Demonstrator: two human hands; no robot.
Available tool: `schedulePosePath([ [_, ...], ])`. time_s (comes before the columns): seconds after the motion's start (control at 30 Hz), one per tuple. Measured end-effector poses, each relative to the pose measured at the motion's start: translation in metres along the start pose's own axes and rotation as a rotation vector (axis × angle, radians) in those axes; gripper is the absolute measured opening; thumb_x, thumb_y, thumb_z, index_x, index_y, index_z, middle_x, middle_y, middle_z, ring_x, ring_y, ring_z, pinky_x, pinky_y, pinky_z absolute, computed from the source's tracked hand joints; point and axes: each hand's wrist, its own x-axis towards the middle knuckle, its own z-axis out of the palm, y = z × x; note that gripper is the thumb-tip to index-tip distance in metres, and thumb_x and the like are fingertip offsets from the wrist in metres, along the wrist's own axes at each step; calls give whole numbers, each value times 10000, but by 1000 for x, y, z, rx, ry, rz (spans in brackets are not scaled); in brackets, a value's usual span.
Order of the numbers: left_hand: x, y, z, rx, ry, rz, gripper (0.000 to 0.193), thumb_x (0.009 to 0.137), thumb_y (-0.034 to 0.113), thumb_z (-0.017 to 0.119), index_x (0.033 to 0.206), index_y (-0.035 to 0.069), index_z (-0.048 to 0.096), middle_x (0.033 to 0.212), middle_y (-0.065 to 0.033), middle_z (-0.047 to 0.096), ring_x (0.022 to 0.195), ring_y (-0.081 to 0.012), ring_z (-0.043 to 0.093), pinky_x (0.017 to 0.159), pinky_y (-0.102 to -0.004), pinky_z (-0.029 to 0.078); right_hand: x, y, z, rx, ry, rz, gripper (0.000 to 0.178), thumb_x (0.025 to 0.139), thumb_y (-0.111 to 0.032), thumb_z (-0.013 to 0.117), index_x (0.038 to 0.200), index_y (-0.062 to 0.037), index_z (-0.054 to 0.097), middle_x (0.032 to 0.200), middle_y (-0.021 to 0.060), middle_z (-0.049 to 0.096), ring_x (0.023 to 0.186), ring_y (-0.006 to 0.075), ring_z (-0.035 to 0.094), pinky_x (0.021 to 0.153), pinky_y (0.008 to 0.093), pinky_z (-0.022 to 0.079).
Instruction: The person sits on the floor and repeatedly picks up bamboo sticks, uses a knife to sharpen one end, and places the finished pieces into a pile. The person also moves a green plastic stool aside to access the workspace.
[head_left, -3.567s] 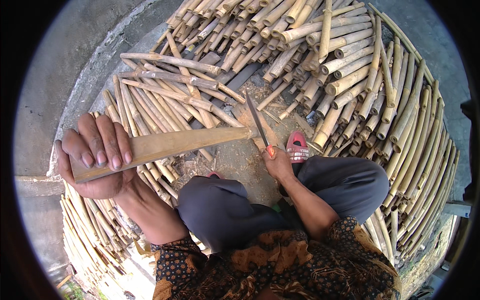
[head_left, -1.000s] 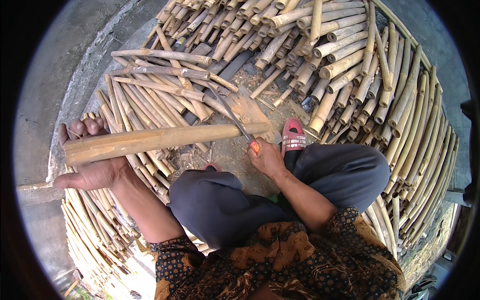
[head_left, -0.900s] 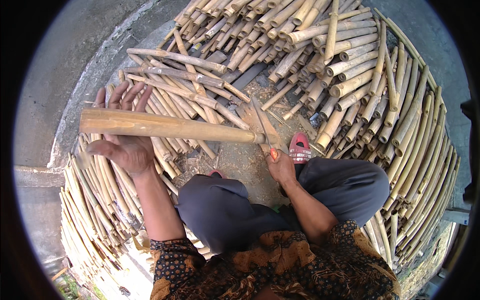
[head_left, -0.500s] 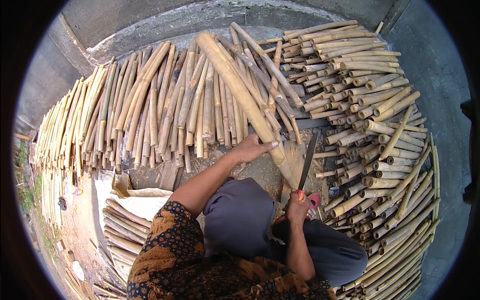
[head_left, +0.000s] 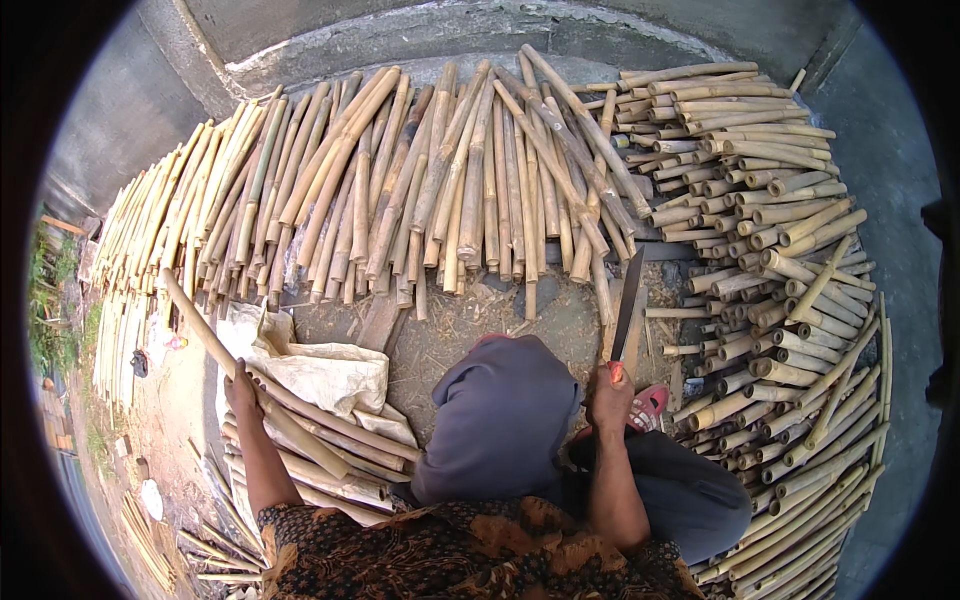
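My left hand (head_left: 244, 388) is out to the left, closed around a bamboo pole (head_left: 202, 327). That pole slants over a low stack of bamboo pieces (head_left: 375, 458). Its far end rises toward the poles at the far left, and its near end lies over the stack. In front of my right knee, my right hand (head_left: 609, 398) grips a machete (head_left: 628, 305) by its red-orange handle, most of which my fingers hide. The dark blade points up and away from me, in front of a pale wooden piece (head_left: 645, 340).
A long row of bamboo poles (head_left: 470, 200) leans along the far side, below a concrete wall (head_left: 480, 35). Stacked bamboo (head_left: 790, 260) fills the right side. A pale sack (head_left: 325, 372) lies beside the left stack. Shavings litter the ground (head_left: 440, 350).
My left hand has swung from the middle to the far left, carrying the bamboo pole from beside the machete to over the low stack. My right hand still holds the machete upright.
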Motion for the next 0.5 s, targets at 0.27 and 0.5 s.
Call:
schedulePosePath([
  [0.27, -39, -238, -205, 304, 342, -692, 552, 948, 377, 686, 1312, -17, 557, 1044, -191, 659, 875, -307, 675, 773, -487, 572, -19, -28, 19, 137, -92, 99, 240, 1001, -256, 600, 830, -113, 509, 557, 6, 484, 416, 141, 509, 362, 306, 363],
  [0.5, -119, -308, -232, 455, 161, -960, 538, 951, 365, 674, 1332, 3, 558, 1079, -218, 656, 910, -337, 672, 814, -505, 565, -28, -35, 35, 131, -101, 96, 243, 974, -279, 614, 814, -117, 530, 587, -19, 483, 426, 124, 455, 376, 307, 349],
])
